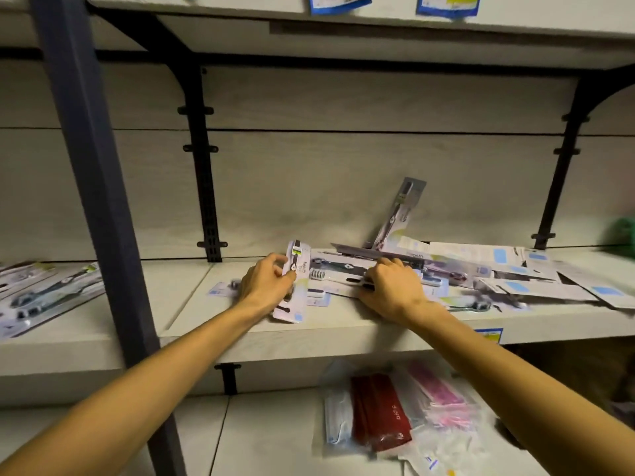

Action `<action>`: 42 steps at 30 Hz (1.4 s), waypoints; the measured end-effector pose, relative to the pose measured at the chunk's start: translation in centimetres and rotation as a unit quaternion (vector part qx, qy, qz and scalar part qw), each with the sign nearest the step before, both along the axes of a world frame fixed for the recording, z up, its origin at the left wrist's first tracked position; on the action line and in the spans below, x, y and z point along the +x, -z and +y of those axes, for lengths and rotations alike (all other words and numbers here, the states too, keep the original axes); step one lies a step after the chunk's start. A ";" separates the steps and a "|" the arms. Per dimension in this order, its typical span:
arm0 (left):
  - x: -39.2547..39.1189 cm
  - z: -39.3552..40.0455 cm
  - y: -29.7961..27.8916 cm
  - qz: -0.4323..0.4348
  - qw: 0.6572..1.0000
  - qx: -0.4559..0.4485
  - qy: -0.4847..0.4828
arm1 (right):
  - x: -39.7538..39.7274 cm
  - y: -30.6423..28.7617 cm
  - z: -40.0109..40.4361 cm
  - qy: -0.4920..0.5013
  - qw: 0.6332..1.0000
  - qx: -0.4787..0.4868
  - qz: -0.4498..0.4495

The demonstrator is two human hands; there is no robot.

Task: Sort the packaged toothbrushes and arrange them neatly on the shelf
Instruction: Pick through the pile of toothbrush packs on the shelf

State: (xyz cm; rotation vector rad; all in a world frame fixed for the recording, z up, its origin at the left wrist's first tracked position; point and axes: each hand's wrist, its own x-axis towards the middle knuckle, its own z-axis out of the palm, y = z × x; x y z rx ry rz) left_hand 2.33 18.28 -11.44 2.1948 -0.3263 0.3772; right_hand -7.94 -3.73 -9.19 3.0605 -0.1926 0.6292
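Note:
A loose heap of packaged toothbrushes (508, 273) lies across the middle shelf (309, 334), mostly to the right. One pack (400, 214) leans upright against the back wall. My left hand (264, 285) grips a white toothbrush pack (296, 293) that stands nearly on end near the shelf's centre. My right hand (391, 288) rests fingers-down on the left end of a flat pack (338, 269) in the heap; its fingers curl on the pack's edge. A small pack (220, 289) pokes out behind my left wrist.
A dark upright post (99, 201) splits the shelving. Left of it, several toothbrush packs (44, 297) lie on the neighbouring shelf. The lower shelf holds bagged masks and a red packet (379, 412). Black brackets (206, 187) run up the back wall. Something green (622, 235) sits far right.

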 end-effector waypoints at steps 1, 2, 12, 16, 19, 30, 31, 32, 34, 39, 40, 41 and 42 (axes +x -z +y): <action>0.3 -0.1 0.1 0.007 1.000 -0.011 0.000 | 0.2 0.1 -0.2 -0.001 1.000 0.000 -0.009; 0.5 -0.1 0.2 0.012 1.000 -0.016 -0.005 | 0.4 0.2 -0.3 -0.001 1.000 -0.001 -0.013; -0.8 0.6 -0.3 0.013 0.995 0.096 -0.037 | 2.2 -0.3 -1.5 -0.036 0.998 -0.042 0.031; -1.6 1.6 -0.4 0.041 0.980 0.197 0.009 | 2.8 -0.4 -1.3 -0.071 0.996 -0.029 0.052; -2.2 2.2 -0.6 0.073 0.966 0.246 0.033 | 2.8 0.1 -0.9 -0.092 0.995 0.017 0.036; -1.9 4.6 -1.0 0.059 0.973 0.224 -0.001 | 3.7 -0.2 -0.7 -0.114 0.982 0.138 -0.053; -1.8 4.8 -1.0 0.062 0.971 0.229 -0.013 | 3.8 -0.4 -0.6 -0.114 0.982 0.142 -0.052; -1.7 5.0 -1.0 0.065 0.969 0.238 -0.024 | 4.0 -0.6 -0.5 -0.113 0.982 0.143 -0.053; -1.4 5.2 -1.0 0.068 0.967 0.242 -0.046 | 4.3 -0.9 -0.1 -0.108 0.982 0.143 -0.060; -1.1 5.3 -0.9 0.059 0.973 0.215 -0.055 | 5.2 -1.3 0.7 -0.088 0.982 0.156 -0.064; -1.1 5.6 -0.8 0.054 0.980 0.183 -0.052 | 5.4 -1.3 0.8 -0.085 0.981 0.164 -0.052; -1.0 5.9 -0.8 0.047 0.985 0.157 -0.054 | 5.6 -1.2 0.8 -0.082 0.980 0.177 -0.039; -0.9 6.4 -0.7 0.035 0.988 0.141 -0.055 | 5.8 -1.1 0.9 -0.080 0.978 0.192 -0.028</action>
